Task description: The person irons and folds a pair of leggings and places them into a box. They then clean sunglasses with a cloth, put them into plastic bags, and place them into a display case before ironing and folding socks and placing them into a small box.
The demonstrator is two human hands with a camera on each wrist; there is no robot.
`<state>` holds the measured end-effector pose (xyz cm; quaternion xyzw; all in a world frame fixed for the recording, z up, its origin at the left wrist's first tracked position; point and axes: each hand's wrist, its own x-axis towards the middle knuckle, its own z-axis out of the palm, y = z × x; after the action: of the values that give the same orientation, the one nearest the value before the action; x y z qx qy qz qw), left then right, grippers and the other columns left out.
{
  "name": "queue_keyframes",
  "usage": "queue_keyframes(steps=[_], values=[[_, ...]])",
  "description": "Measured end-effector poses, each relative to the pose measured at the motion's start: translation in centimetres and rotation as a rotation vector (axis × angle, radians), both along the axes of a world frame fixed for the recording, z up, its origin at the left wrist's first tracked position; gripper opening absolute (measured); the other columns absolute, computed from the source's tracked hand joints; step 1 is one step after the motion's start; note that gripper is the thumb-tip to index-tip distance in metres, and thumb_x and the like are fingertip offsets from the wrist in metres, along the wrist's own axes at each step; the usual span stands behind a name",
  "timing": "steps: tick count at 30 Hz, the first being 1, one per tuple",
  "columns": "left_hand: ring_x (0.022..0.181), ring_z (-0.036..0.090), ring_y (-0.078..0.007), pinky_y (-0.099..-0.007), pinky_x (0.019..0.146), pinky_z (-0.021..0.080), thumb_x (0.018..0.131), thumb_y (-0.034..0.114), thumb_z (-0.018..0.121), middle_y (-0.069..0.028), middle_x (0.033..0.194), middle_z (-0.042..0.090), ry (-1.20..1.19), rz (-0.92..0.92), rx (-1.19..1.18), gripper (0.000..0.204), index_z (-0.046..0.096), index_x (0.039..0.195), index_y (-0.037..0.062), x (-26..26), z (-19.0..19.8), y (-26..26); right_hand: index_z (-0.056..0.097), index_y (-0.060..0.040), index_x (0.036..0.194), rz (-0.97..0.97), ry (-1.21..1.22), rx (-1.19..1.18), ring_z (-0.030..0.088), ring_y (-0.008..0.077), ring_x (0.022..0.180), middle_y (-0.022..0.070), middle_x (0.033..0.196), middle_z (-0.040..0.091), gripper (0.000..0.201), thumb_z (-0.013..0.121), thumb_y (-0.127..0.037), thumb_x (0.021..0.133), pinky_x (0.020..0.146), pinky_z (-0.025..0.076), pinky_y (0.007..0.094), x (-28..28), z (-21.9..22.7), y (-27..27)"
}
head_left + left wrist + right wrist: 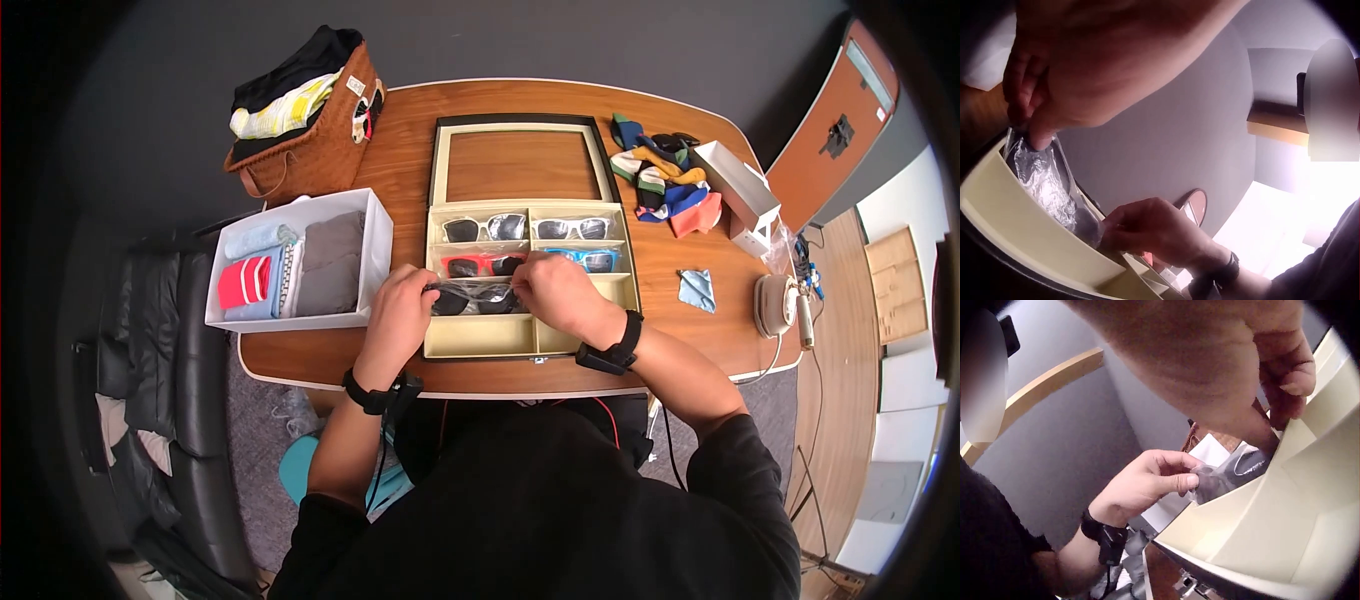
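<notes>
Dark sunglasses (472, 299) in a clear sleeve (1047, 184), pinched at both ends.
I saw the left grip (401, 303) narrow on the sleeve's left end and the right grip (563, 293) on its right, at the third-row left compartment of one display case (480, 338); whether they touched its bottom, I couldn't tell. I judged the one dark pair light, stiff inside slippery film, scratchable, best held by the frame ends. I counted four others: one cream-framed pair (486, 229), one white-framed pair (574, 228), one red-framed pair (483, 265), one blue-framed pair (592, 261).
</notes>
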<state>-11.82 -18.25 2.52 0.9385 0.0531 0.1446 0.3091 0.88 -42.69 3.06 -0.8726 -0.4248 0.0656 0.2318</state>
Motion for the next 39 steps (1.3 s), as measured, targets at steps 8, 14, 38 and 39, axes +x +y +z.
queue_keyframes(steps=[8, 14, 38, 39], values=[[0.096, 0.066, -0.0346, -0.0467, 0.087, 0.053, 0.086, 0.009, 0.08, -0.0134, 0.093, 0.065, 0.011, -0.076, 0.255, 0.007, 0.078, 0.086, 0.003, 1.4, 0.0, -0.1, 0.08, -0.0046, 0.088, 0.061, -0.242, -0.065, 0.075, 0.0361, 0.099, 0.0212, 0.102, 0.072, 0.01, 0.072, -0.007, 0.082, 0.081, 0.063, 0.046, 0.1, -0.1, 0.1], [0.097, 0.066, -0.0322, -0.0464, 0.084, 0.053, 0.078, 0.013, 0.085, -0.0093, 0.094, 0.066, 0.017, -0.036, 0.432, 0.01, 0.079, 0.082, 0.0068, 1.6, 0.6, -0.9, 0.077, -0.0036, 0.083, -0.002, -0.273, -0.045, 0.075, 0.0345, 0.099, 0.0186, 0.105, 0.072, 0.01, 0.069, -0.008, 0.085, 0.078, 0.063, 0.0453, -0.5, 1.8, -0.2], [0.095, 0.064, -0.0344, -0.0458, 0.085, 0.049, 0.08, 0.009, 0.082, -0.0119, 0.095, 0.069, 0.006, -0.329, 0.386, 0.021, 0.075, 0.098, 0.0028, 0.7, 7.1, -4.4, 0.074, -0.006, 0.106, -0.201, 0.03, 0.143, 0.074, 0.0399, 0.09, 0.0161, 0.096, 0.076, 0.021, 0.072, -0.024, 0.097, 0.077, 0.059, 0.0508, 0.1, 5.5, -14.8], [0.095, 0.064, -0.0344, -0.0458, 0.085, 0.049, 0.08, 0.009, 0.082, -0.0119, 0.095, 0.069, -0.006, -0.362, 0.386, 0.021, 0.075, 0.098, 0.0028, 1.9, 7.5, -5.1, 0.074, -0.0063, 0.107, -0.265, -0.031, 0.209, 0.074, 0.0391, 0.087, 0.0172, 0.094, 0.076, 0.02, 0.073, -0.023, 0.096, 0.074, 0.059, 0.0494, 0.6, 4.3, -17.0]])
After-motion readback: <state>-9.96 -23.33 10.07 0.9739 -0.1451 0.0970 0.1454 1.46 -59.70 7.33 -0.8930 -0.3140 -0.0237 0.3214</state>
